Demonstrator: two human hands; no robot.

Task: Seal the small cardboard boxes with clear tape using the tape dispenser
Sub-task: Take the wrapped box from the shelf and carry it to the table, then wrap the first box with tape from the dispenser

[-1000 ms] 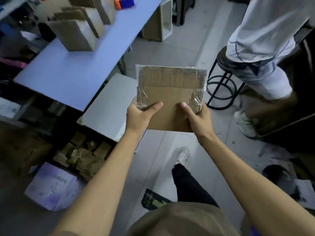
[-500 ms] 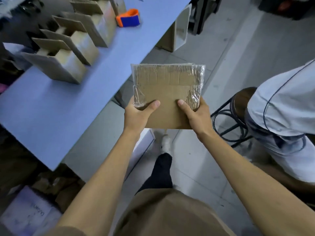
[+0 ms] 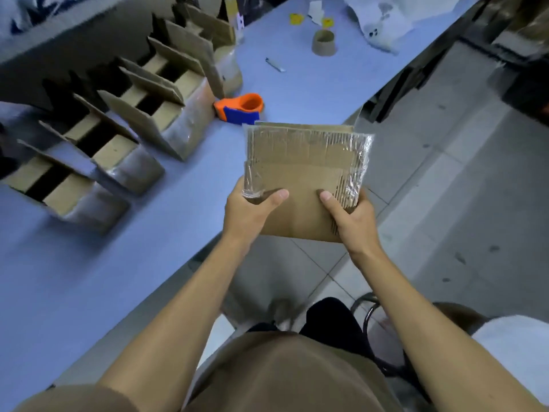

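The tape dispenser sits on the desk, and serves as the landmark. Left of it, a row of open boxes runs along the desk, the nearest one just beside it. Beyond it, farther along the desk, lie a small tool and then a cardboard tape core. On its near side, a flat bundle of cardboard is held above the desk edge, left hand and right hand at its near corners.
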